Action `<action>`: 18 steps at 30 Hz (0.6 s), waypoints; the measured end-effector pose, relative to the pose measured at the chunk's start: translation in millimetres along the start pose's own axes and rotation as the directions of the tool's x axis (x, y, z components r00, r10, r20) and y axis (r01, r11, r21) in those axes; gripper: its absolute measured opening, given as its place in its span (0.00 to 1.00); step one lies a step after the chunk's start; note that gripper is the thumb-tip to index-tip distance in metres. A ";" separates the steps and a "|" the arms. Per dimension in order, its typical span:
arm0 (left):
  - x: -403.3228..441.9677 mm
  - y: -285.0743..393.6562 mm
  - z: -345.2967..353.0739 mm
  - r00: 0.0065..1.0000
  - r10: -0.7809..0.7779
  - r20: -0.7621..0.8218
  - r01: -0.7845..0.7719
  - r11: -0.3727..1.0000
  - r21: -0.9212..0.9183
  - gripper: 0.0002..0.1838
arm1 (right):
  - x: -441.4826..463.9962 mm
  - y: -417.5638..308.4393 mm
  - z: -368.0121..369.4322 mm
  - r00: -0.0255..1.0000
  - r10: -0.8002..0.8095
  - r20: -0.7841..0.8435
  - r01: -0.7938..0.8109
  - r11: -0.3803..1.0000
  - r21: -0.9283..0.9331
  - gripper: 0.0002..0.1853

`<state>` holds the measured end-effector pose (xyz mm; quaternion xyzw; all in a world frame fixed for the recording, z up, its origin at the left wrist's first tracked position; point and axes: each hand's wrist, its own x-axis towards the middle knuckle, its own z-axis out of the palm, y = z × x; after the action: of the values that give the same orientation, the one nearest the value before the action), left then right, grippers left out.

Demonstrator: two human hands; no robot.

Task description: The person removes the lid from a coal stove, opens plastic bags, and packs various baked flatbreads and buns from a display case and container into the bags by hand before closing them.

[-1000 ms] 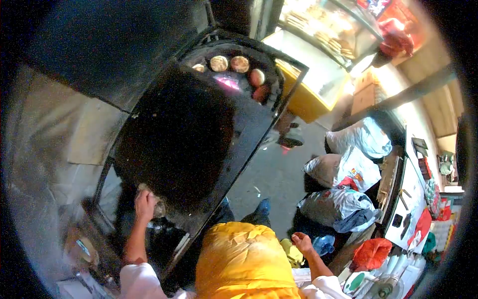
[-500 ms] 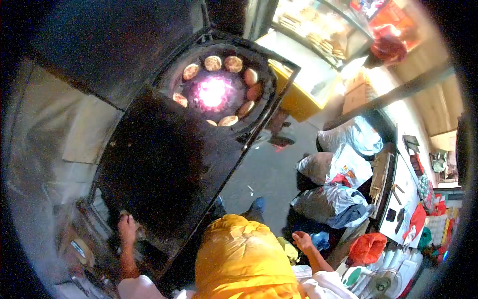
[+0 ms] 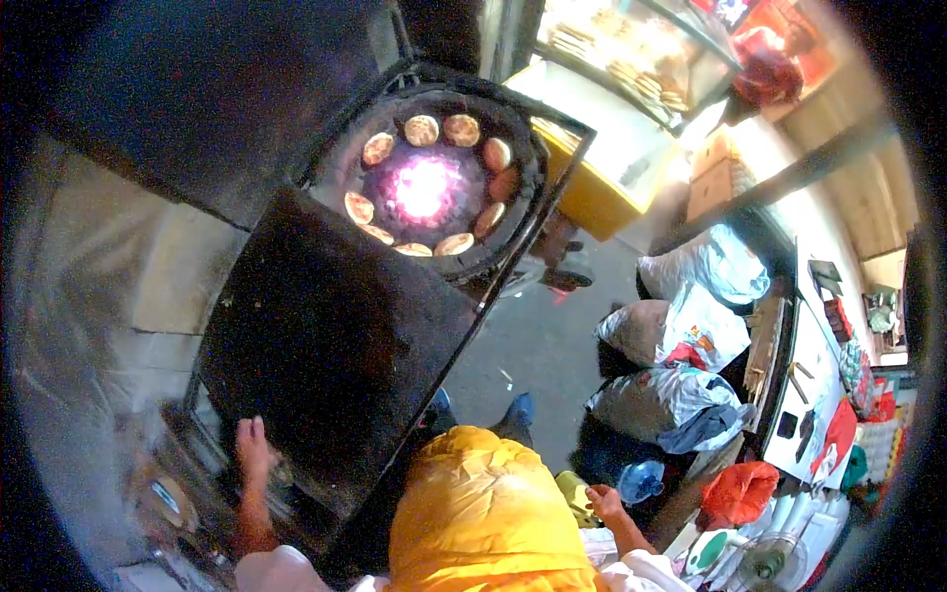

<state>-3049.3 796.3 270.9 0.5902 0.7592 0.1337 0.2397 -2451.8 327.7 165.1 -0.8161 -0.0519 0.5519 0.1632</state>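
Plainly, my left hand (image 3: 254, 452) is the nearer one, at the near left corner of the dark panel (image 3: 330, 345); most of the panel lies up and rightward from it, long axis seemingly running toward the round oven (image 3: 525, 138); its fingers look extended, though I cannot tell whether they grip; my right hand (image 3: 606, 501), loosely curled, sits well apart, beside a blue bottle (image 3: 643, 481); flat breads (image 3: 462, 129) ring the oven beyond the panel's far edge.
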 end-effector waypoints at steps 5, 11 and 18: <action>5.6 115.3 50.1 0.998 0.055 -0.018 -0.058 0.927 -0.371 0.21 | -8.8 0.6 9.2 0.997 0.071 -0.041 -0.068 0.994 0.083 0.25; -88.7 249.7 145.1 0.804 0.402 0.439 -0.146 0.849 -0.508 0.21 | -2.6 -26.6 -14.9 0.968 -0.227 -0.109 0.200 0.955 -0.218 0.22; -191.4 303.6 247.2 0.618 0.479 0.623 -0.400 0.874 -0.275 0.18 | 22.6 -57.5 -119.2 0.899 -0.273 -0.343 0.310 0.949 0.058 0.24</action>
<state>-2631.7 673.9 247.9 0.7512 0.4429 0.0066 0.4894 -2328.3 362.9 204.0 -0.8695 -0.1148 0.3787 0.2956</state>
